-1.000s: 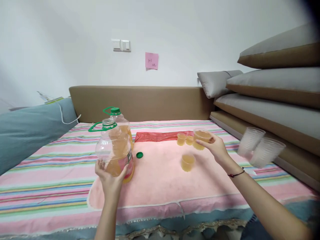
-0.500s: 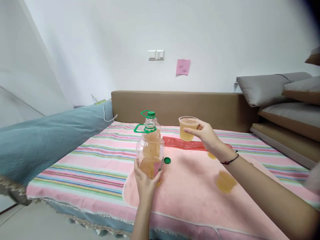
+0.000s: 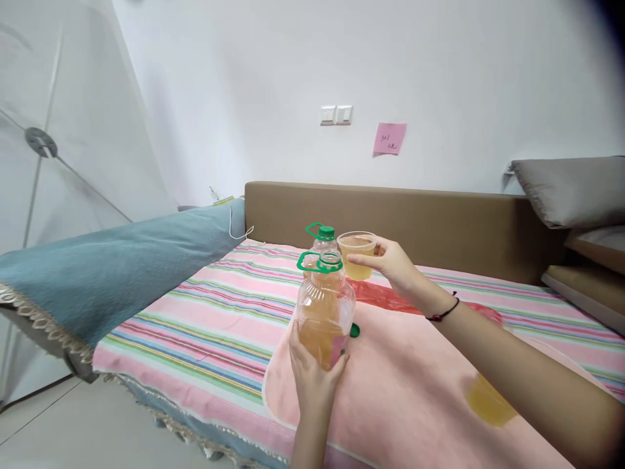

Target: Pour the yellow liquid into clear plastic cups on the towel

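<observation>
We see the left hand (image 3: 315, 383) wrapped around the lower body of the uncapped bottle (image 3: 325, 306), thumb on one side and fingers on the other; it hides the base, so we cannot tell whether the bottle touches the pink mat (image 3: 405, 378). At one o'clock from this bottle, the right hand (image 3: 393, 262) pinches a clear cup (image 3: 358, 271) of yellowish liquid near its rim and holds it up; we see the thumb across the near side, while the other fingers are mostly hidden behind. At twelve o'clock, a second bottle with a green cap (image 3: 326, 232) stands largely hidden by the first, and we cannot make out how far apart cup and bottles are. The loose green lid (image 3: 356, 330) lies at four o'clock, partly behind the uncapped bottle. Farther along four o'clock, another cup of liquid (image 3: 488, 402) is blurred and partly covered by the right forearm, which also cuts across the red plastic (image 3: 381, 298) near three o'clock. At two o'clock, the right edge crops a grey cushion (image 3: 571, 195). The handwriting on the pink note (image 3: 389, 139), at one o'clock, is too small for us to read surely.
</observation>
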`<state>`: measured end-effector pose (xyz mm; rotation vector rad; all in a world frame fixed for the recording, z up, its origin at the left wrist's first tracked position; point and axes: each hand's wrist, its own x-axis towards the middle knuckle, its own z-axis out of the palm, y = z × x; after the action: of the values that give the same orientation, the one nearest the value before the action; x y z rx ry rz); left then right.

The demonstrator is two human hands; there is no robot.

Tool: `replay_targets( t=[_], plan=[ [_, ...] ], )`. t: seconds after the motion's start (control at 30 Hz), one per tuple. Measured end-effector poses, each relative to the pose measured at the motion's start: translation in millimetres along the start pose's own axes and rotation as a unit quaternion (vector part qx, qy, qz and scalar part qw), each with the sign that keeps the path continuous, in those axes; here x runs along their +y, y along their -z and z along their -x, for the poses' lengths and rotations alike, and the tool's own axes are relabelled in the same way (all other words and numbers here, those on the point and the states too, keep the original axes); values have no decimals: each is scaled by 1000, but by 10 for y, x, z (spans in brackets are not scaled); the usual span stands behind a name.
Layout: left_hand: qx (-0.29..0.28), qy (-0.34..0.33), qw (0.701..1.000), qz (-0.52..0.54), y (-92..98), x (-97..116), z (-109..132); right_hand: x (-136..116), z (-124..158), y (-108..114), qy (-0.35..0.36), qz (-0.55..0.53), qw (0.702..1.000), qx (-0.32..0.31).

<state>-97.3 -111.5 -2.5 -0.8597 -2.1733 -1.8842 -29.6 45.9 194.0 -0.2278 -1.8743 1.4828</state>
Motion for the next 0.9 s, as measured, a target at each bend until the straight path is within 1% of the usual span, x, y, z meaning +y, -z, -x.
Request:
replay_targets(
  t=[0.17, 0.27, 0.43, 0.67, 0.9],
  plan=[
    [-8, 19, 1000, 8, -1, 7, 14, -12, 0, -35, -28, 2, 999, 27],
    [-8, 11, 1000, 1, -5, 5, 16, -50, 22, -51, -35, 13, 999, 25],
    [-15, 24, 1000, -4, -4, 4, 15, -80, 35, -56, -40, 35, 998, 26],
    [-8, 0, 1000, -2, -21, -30, 13, -70, 59, -21, -36, 38, 999, 2],
    [-8, 1, 1000, -5, -10, -4, 11, -59, 58, 16, -30, 47, 998, -18]
  ],
)
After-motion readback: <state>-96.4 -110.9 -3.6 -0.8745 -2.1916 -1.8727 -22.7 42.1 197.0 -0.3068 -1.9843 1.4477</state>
